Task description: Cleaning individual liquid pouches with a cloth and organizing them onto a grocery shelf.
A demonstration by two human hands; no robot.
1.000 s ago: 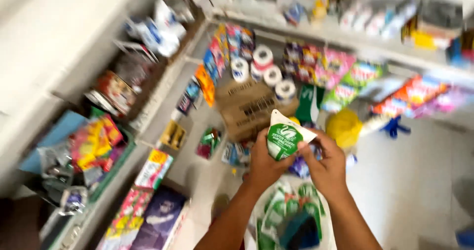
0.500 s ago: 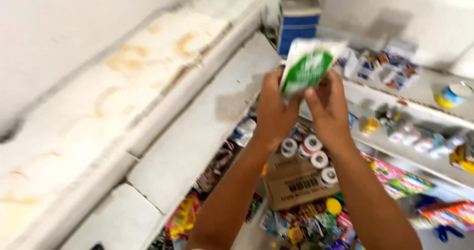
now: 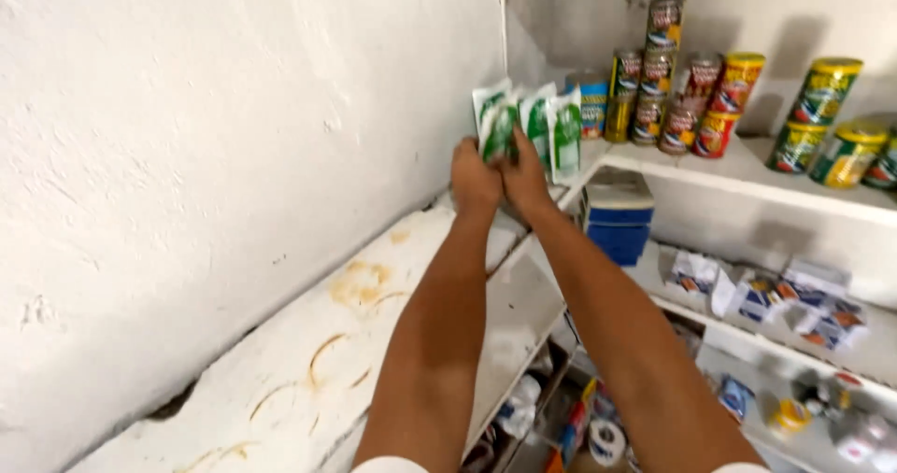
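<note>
Both arms reach up and away toward the far corner where the white plastered wall (image 3: 215, 155) meets the white upper shelf (image 3: 738, 169). The left hand (image 3: 475, 179) and the right hand (image 3: 523, 176) are pressed close together, fingers closed around the lower edge of a green-and-white flat plastic sachet (image 3: 495, 123), which stands upright at the left end of the shelf, just against the wall. Gripping it low with both hands keeps the limp pack from folding over while it stands on its edge.

Just to its right stand more green-and-white sachets (image 3: 553, 129) of the same kind, upright in a short row, so the held one lines up with them. It looks glossy and slightly crumpled, white at the top with a green panel; blur hides finer detail, so whether it already rests on the shelf is hard to say.

Farther right are stacked tins with red and yellow labels (image 3: 687, 99) and green-and-yellow tins (image 3: 827, 123). Below sits a blue-and-white box (image 3: 617, 216) on the lower shelf.
</note>
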